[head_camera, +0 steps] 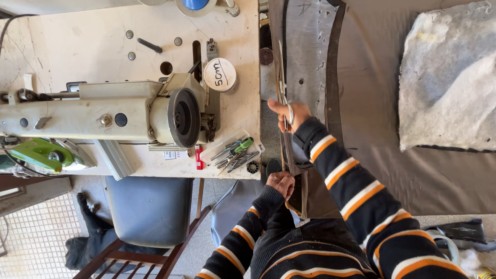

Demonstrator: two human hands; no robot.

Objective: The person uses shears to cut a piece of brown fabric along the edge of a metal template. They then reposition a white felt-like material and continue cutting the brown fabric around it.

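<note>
At the far left a green iron (44, 155) lies on the pale work surface (77, 41), just below the long cream body of a sewing machine (103, 116) that runs across it. The machine's dark hand wheel (184, 118) faces right. Above it stands a round white tub (219, 75) with a lid. Below the wheel, near the surface's front edge, a clear tray (232, 151) holds small tools, one with a green handle, and a small red object lies just beside the tray. Under the surface a chair with a blue-grey seat (147, 209) and a wooden frame stands on the floor.

To the right of the surface, the person's left hand (280, 183), in a black sleeve with orange and white stripes, is clenched on the near end of a narrow dark strip of material (295, 194), holding it close to the body. The strip runs away from the person, up between the surface and a wide grey sheet (392, 155). Farther up, the right hand (287, 113) has its grip closed around the handles of a pair of scissors (281, 77), whose blades point away along the strip's edge. Whether the blades are parted cannot be told.

A curved grey panel (310, 57) with a dark border lies on the sheet beyond the right hand. At the far right a lumpy white pad of wadding (449, 77) rests on the sheet, well apart from both hands.
</note>
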